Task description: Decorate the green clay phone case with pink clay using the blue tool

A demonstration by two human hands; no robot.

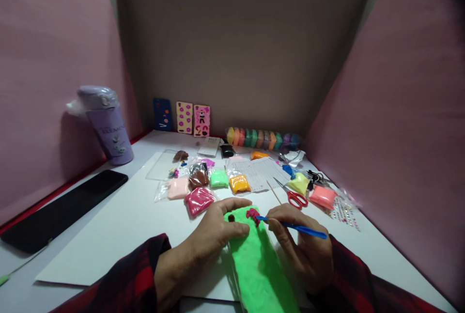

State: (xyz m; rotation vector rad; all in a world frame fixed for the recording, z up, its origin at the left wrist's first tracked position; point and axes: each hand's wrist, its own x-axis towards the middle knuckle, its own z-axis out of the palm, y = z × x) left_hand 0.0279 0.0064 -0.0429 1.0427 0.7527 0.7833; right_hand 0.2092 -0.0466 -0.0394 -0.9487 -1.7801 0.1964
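Hands [254, 240]: 2; blue tool [296, 228]: 1
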